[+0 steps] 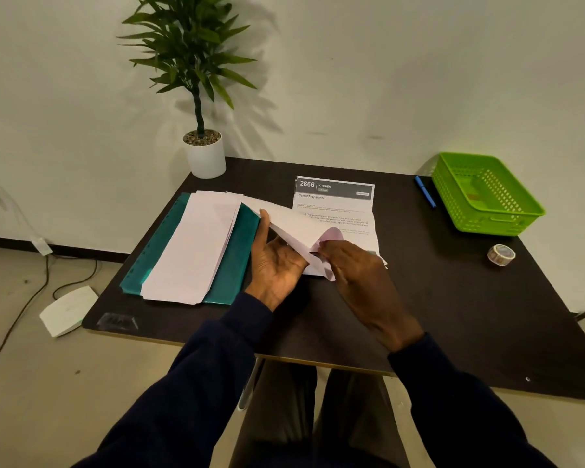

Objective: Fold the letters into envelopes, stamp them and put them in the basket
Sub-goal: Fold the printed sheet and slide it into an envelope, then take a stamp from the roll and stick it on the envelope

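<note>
My left hand (273, 265) holds a white envelope (286, 221) above the table, thumb on top and palm up. At the envelope's near end my right hand (358, 268) pinches its open flap, whose pink lining shows. Under the envelope lies a printed letter (335, 201) with a dark header reading "2666 KITCHEN". A stack of white envelopes (190, 248) rests on a teal folder (232, 265) at the left. The green basket (507, 219) stands at the far right, a roll of patterned tape (501, 254) near it.
A blue pen (425, 191) lies left of the basket. A potted plant (203, 153) stands at the table's back left corner. The dark table (453, 315) ends just before my lap. Cables and a white box (69, 310) lie on the floor at the left.
</note>
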